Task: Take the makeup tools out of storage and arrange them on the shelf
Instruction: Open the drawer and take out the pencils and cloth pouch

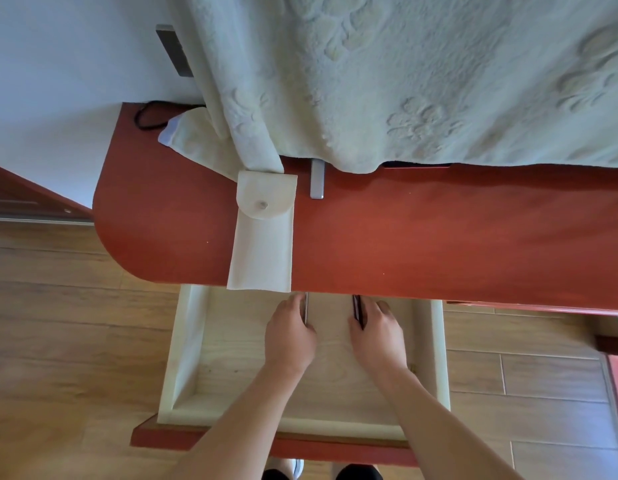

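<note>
Both my hands reach into the open pale wooden drawer (182,358) below the red-brown shelf top (421,233). My left hand (289,336) grips a thin silvery makeup tool (306,308) at the drawer's back. A thin dark makeup tool (357,310) is held in my right hand (377,337). The far ends of both tools are hidden under the shelf edge. A cream fabric pouch (262,237) with a snap flap lies shut on the shelf, its lower end overhanging the edge just above my left hand.
A pale green towel (421,77) hangs over the back of the shelf and covers most of it. A small grey metal bar (317,183) lies beside the pouch. A black cord (149,116) lies at the shelf's far left corner. Wooden floor surrounds the drawer.
</note>
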Motion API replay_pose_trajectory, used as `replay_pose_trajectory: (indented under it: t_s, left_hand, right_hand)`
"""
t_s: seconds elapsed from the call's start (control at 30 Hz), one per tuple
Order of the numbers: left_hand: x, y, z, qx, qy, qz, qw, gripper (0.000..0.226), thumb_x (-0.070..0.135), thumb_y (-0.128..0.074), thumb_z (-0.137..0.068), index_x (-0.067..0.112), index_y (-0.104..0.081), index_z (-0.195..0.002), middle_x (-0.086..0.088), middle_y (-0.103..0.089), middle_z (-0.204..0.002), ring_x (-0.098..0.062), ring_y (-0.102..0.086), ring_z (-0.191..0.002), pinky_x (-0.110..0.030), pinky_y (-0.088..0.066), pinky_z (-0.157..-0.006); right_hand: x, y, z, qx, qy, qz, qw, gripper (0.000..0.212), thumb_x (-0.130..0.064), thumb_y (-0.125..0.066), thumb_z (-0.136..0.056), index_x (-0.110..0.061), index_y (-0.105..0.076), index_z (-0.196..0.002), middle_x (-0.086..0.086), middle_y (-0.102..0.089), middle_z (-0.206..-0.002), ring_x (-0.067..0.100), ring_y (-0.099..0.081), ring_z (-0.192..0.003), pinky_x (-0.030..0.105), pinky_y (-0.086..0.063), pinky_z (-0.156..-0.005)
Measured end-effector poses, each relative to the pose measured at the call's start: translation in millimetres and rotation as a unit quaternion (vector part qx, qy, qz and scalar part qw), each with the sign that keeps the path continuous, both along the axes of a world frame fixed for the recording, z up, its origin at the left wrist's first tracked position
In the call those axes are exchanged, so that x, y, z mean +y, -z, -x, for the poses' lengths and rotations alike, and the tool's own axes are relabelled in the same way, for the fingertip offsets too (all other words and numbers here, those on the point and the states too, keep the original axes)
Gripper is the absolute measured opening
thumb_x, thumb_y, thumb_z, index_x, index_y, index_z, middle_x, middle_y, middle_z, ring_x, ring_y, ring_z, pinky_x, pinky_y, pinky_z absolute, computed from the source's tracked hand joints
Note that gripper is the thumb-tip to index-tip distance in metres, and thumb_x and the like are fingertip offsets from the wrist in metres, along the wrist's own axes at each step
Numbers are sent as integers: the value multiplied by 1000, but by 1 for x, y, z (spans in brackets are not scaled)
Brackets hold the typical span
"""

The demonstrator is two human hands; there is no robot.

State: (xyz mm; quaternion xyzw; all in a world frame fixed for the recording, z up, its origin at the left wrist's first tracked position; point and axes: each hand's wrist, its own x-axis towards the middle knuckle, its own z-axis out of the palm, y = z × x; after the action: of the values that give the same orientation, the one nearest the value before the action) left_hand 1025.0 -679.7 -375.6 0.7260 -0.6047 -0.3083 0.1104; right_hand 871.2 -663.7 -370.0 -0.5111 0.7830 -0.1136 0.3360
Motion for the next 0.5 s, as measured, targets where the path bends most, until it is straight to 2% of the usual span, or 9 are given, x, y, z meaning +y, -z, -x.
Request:
replay_pose_trajectory:
  t_s: [0.17, 0.27, 0.37, 0.5]
  left_hand:
    - [4, 3, 0, 16, -15, -7, 1000, 51, -4, -59, -76, 16, -63, -123, 2, -68, -94, -20, -66, -87, -33, -56, -77]
    - [7, 0, 0, 23, -29, -25, 999, 45, -3, -57, -76, 18, -65, -116, 4, -64, -85, -16, -62, -77, -26, -50, -67]
    - [10, -5, -1, 29, -34, -22, 999, 45, -4, -59, -76, 15, -66, -116, 5, -61, -82, -13, -56, -73, -21, -43, -65]
    - [10, -16, -2, 59, -56, -39, 996, 49, -4, -60, -76, 16, -65, -120, 7, -60, -79, -12, -59, -71, -24, -49, -64]
  right_hand:
    - [2, -3, 1, -9, -6, 3, 1000, 40, -14, -54, -89, -19, -55, -129, 4, -57, -103, 27, -60, -86, 34, -50, -73]
    - [2, -4, 2, -8, -9, -4, 1000, 37, -14, -53, -90, -16, -56, -127, 5, -56, -104, 25, -59, -87, 31, -48, -72]
    - [5, -5, 2, -9, -3, -13, 1000, 28, -13, -52, -88, -14, -59, -115, 2, -54, -97, 23, -57, -80, 32, -48, -68]
    - [10, -11, 0, -2, -6, -13, 1000, 12, -15, -52, -86, -14, -58, -97, -1, -51, -87, 20, -53, -71, 30, -45, -61]
